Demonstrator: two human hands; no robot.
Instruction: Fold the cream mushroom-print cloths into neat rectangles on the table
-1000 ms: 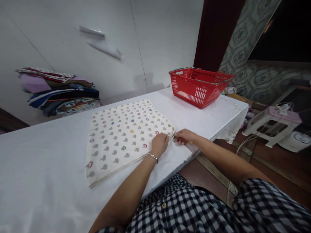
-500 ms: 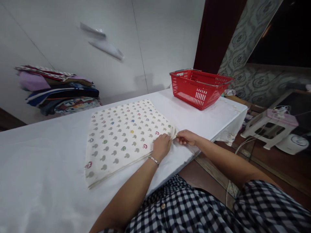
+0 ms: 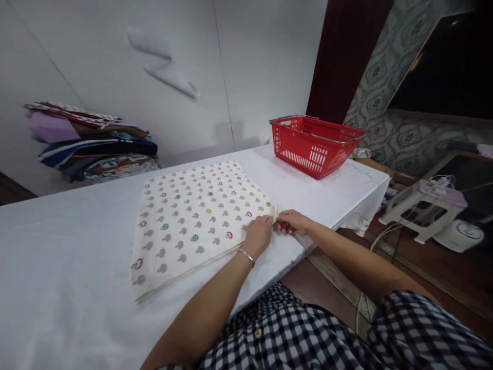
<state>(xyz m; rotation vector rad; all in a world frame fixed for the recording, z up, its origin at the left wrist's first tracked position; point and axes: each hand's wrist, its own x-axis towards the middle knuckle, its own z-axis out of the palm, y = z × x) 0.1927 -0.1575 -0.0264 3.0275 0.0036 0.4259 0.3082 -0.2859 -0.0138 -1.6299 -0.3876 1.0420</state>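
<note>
A folded cream cloth (image 3: 192,208) printed with small grey and coloured mushrooms lies flat in layers on the white-covered table. My left hand (image 3: 259,234), with a silver bracelet at its wrist, rests on the near right corner, its fingers bent and closed on the edge. Right beside it, my right hand (image 3: 292,222) pinches the same corner from the right, thumb and fingers together. Parts of the layered edge between the two hands are hidden by the fingers.
A red plastic basket (image 3: 316,149) with metal handles stands on the table's far right. Folded clothes (image 3: 96,146) are piled at the back left against the pale wall. To the right, a plastic stool (image 3: 427,203) with cables and a white appliance (image 3: 458,235) stand on the floor.
The layered corner, raised and fanned out before, now lies lower and flatter between my fingers. Both hands stay nearly in place; the whole view has shifted slightly.
</note>
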